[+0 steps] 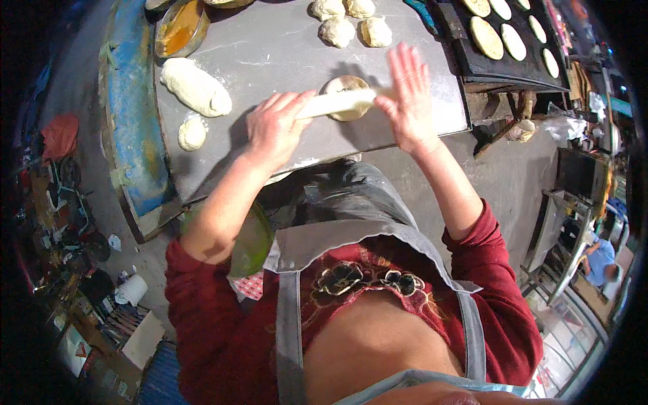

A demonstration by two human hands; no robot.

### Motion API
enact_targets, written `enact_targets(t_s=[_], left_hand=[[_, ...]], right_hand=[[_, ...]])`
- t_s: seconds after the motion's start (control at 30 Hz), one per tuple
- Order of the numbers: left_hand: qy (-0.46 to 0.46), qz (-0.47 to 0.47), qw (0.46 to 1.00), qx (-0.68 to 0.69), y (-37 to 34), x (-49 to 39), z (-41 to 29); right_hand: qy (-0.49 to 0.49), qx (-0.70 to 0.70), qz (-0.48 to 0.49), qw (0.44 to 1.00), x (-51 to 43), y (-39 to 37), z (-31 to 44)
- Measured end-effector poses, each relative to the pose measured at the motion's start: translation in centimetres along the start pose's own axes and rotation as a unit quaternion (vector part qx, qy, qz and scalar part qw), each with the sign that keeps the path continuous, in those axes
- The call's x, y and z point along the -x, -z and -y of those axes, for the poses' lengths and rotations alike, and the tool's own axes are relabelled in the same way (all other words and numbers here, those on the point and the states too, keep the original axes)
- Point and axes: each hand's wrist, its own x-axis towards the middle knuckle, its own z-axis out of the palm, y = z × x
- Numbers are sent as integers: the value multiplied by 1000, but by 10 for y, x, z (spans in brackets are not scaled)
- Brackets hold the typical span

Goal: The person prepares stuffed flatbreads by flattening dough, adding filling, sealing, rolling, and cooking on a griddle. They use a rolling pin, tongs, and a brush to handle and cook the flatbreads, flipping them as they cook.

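A pale rolling pin lies across a small round of dough on the grey worktop. My left hand is curled over the pin's left end. At its other end my right hand is raised with fingers spread, the palm side by the pin's tip; it is slightly blurred. Left of my hands lie a long floured dough log and a small dough ball. Several filled-looking dough lumps sit at the worktop's far side.
A bowl with orange filling or sauce stands at the worktop's far left, beside a worn blue board. At the far right, a black griddle holds several flat dough rounds. A person in blue is at the far right.
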Motion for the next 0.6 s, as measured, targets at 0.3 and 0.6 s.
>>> enact_targets(t_s=[0.3, 0.6], left_hand=[[47, -125, 953, -272, -27, -125, 57], [14, -26, 993, -112, -39, 28, -32]], right_hand=[[33, 215, -46, 975, -104, -49, -55], [12, 50, 77, 996, 71, 2, 4]])
